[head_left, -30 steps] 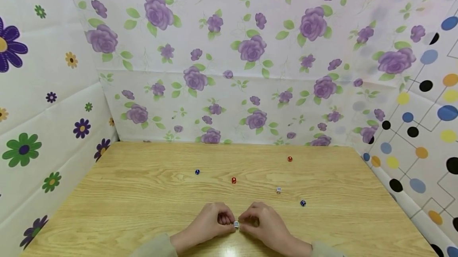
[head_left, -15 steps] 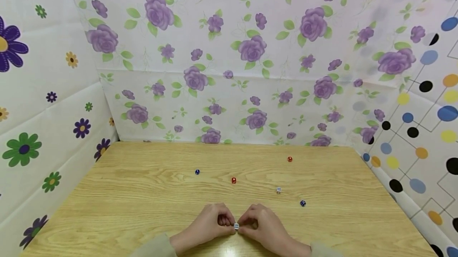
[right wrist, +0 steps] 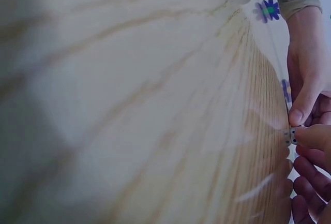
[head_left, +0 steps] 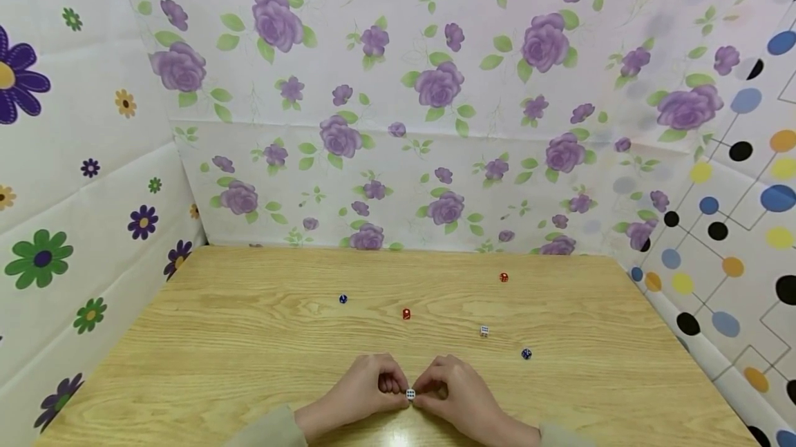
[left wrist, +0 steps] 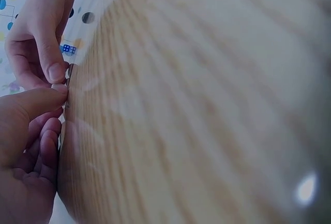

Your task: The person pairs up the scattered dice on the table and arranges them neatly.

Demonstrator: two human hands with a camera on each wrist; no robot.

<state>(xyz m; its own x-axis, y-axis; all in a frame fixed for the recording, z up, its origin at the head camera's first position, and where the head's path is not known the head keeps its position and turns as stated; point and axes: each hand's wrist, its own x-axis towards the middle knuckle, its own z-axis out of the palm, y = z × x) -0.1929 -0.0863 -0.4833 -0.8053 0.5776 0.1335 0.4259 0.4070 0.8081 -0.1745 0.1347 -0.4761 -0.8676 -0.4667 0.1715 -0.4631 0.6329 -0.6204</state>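
Note:
Near the front of the wooden table, a white die (head_left: 410, 394) with dark pips lies between the fingertips of both hands. My left hand (head_left: 368, 386) holds it from the left with thumb and forefinger, the other fingers curled in. From the right, my right hand (head_left: 465, 392) pinches it with thumb and forefinger. The right wrist view shows the die (right wrist: 294, 135) low at the table surface, between the two thumbs. Fingers hide it in the left wrist view.
On the wooden table (head_left: 249, 336) lie two blue dice, the left one (head_left: 343, 299) and the right one (head_left: 526, 354). A red die (head_left: 407, 314) sits mid-table, another red die (head_left: 504, 277) farther back. A second white die (head_left: 484, 330) is right of centre. Patterned sheets surround the table.
The right hand has shifted slightly left, its fingertips meeting the white die. The die has moved a little toward me and its top face sits straighter. The other dice stay put.

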